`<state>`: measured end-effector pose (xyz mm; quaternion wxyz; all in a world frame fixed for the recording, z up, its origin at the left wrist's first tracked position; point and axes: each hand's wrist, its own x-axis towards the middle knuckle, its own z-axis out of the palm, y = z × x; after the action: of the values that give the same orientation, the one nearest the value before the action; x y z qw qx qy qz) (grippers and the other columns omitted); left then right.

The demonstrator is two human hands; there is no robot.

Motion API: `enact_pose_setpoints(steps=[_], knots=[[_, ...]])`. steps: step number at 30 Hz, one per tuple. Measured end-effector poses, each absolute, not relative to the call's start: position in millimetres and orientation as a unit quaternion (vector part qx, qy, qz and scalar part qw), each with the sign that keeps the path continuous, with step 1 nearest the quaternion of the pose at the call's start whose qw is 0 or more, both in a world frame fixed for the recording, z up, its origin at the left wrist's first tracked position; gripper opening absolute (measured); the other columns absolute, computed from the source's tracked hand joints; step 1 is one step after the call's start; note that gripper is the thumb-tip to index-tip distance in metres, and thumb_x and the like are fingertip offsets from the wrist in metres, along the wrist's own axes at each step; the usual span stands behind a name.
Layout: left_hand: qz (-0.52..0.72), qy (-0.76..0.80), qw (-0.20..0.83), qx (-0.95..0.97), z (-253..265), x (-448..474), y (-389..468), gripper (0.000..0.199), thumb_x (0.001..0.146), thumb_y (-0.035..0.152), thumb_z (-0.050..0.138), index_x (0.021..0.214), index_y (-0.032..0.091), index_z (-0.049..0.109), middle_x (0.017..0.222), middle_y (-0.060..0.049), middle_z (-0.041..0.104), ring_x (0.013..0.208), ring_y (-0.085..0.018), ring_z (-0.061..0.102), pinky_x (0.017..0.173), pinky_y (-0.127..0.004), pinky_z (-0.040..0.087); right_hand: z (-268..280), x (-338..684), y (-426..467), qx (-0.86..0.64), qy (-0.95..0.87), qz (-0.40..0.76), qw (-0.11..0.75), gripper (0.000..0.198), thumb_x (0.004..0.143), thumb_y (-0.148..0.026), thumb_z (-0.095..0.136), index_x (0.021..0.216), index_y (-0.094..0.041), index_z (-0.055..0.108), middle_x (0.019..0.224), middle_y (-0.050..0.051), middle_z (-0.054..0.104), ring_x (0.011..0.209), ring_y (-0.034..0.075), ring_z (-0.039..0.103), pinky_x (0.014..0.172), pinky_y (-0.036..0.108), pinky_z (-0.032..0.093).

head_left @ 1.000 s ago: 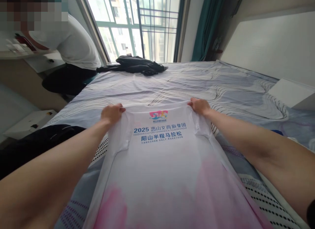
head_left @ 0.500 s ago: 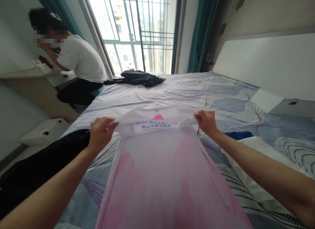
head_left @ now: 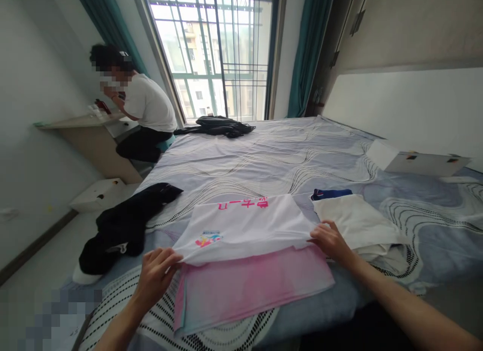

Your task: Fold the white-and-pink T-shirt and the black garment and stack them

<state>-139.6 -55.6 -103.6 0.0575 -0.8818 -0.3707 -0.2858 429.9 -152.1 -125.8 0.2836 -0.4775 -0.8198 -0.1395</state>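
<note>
Across the wide bed [head_left: 271,162] runs a pale blue-grey sheet, thin and rippled, with dotted wave bands, and here's the change, on the near side! Half a second ago the white-and-pink marathon T-shirt [head_left: 249,228] stretches long towards the near edge of view; now it lies compact, its white part doubled over the pink, print upside down. That looks like a fold made, though the top layer seems not quite squared to the one beneath.

To the left, a limp black garment [head_left: 124,225] slumps in soft, matte folds. On the right, just beside the shirt, sits a folded off-white garment [head_left: 347,215], thicker and loosely rectangular, with a strip of navy fabric [head_left: 332,194] at its far edge.

Now the hands: the left hand [head_left: 157,270] pinches the near left corner of the white layer, the right hand [head_left: 332,242] pinches the near right corner, and the edge between them sags slightly. The shirt fabric looks light, smooth and faintly sheer. Pink lettering [head_left: 243,204] runs along the far fold; smallest of all, a colourful logo [head_left: 209,241] near the left corner.
</note>
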Motion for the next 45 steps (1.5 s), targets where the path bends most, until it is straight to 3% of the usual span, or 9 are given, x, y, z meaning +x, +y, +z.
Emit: enact_pose_setpoints(steps=[6,12,17,20,25,29,32,38,45], knots=[[-0.219,-0.386,0.055,-0.895,-105.4,-139.4,-115.4,0.017,0.089,0.02,0.057,0.095,0.028,0.07,0.103,-0.002,0.07,0.1,-0.021,0.061,0.099,-0.041,0.033,-144.3,411.2,-219.6,-0.514,-0.803,-0.086,0.29,0.022,0.082,-0.004,0.046,0.087,-0.023,0.056,0.084,0.002,0.061,0.086,0.02,0.057,0.096,0.041,0.037],[-0.169,-0.378,0.028,-0.91,-116.3,-103.5,-135.4,0.057,0.077,0.02,0.064,0.134,0.029,0.061,0.115,-0.006,0.07,0.112,-0.026,0.059,0.113,-0.05,0.027,-138.4,371.3,-229.5,-0.561,-0.792,-0.01,0.241,0.073,0.063,-0.011,0.055,0.136,-0.019,0.057,0.115,0.01,0.064,0.11,0.029,0.055,0.111,0.053,0.029],[-0.186,-0.296,-0.05,-0.936,-115.3,-85.5,-134.2,0.037,0.086,0.009,0.05,0.107,0.028,0.075,0.085,-0.001,0.067,0.085,-0.016,0.061,0.093,-0.036,0.044,-144.6,358.5,-224.1,-0.545,-0.804,0.02,0.238,0.042,0.076,-0.011,0.054,0.108,-0.027,0.075,0.087,0.003,0.064,0.089,0.021,0.058,0.107,0.049,0.032],[-0.177,-0.263,-0.114,-0.942,-104.5,-90.4,-142.0,0.037,0.089,0.011,0.048,0.099,0.031,0.078,0.074,0.0,0.061,0.075,-0.015,0.057,0.077,-0.031,0.045,-149.3,369.7,-230.3,-0.541,-0.795,0.013,0.273,0.039,0.078,-0.01,0.051,0.097,-0.03,0.079,0.075,0.002,0.057,0.079,0.019,0.054,0.097,0.046,0.036],[-0.161,-0.267,-0.216,-0.925,-81.1,-87.2,-145.9,0.028,0.089,0.027,0.058,0.109,0.032,0.077,0.097,-0.004,0.069,0.097,-0.021,0.06,0.09,-0.037,0.05,-136.5,369.2,-230.9,-0.51,-0.8,0.098,0.301,0.045,0.059,-0.015,0.053,0.094,-0.028,0.08,0.089,0.004,0.064,0.091,0.024,0.057,0.095,0.047,0.04],[-0.236,-0.325,-0.206,-0.892,-80.7,-22.8,-115.5,0.04,0.101,0.037,0.042,0.129,0.027,0.068,0.13,-0.009,0.067,0.127,-0.024,0.054,0.111,-0.043,0.044,-116.7,301.9,-188.7,-0.573,-0.748,0.106,0.317,0.058,0.077,-0.017,0.047,0.131,-0.023,0.068,0.132,0.009,0.064,0.126,0.027,0.052,0.112,0.047,0.035],[-0.175,-0.397,-0.163,-0.886,-103.1,40.7,-87.8,0.055,0.103,0.039,0.032,0.154,0.022,0.044,0.161,-0.009,0.042,0.151,-0.028,0.029,0.121,-0.052,0.03,-115.8,241.8,-143.1,-0.626,-0.743,0.103,0.212,0.066,0.094,-0.03,0.042,0.158,-0.015,0.038,0.165,0.011,0.031,0.153,0.032,0.019,0.123,0.055,0.014],[-0.029,-0.554,-0.07,-0.829,-138.7,49.2,-41.9,0.059,0.102,0.049,0.027,0.16,0.035,0.03,0.171,-0.002,0.017,0.158,-0.031,0.011,0.123,-0.065,0.01,-143.0,259.3,-93.4,-0.684,-0.715,0.121,0.075,0.067,0.102,-0.057,0.029,0.163,-0.029,0.022,0.171,0.002,0.008,0.158,0.027,0.001,0.123,0.06,-0.006],[-0.04,-0.667,-0.033,-0.744,-132.8,-25.7,-10.6,0.06,0.102,0.044,0.027,0.159,0.029,0.033,0.17,-0.008,0.02,0.156,-0.038,0.014,0.117,-0.073,0.015,-144.7,362.1,-79.1,-0.806,-0.586,0.082,0.027,0.063,0.105,-0.043,0.022,0.164,-0.024,0.016,0.171,0.004,0.009,0.158,0.027,0.003,0.123,0.061,0.0]])
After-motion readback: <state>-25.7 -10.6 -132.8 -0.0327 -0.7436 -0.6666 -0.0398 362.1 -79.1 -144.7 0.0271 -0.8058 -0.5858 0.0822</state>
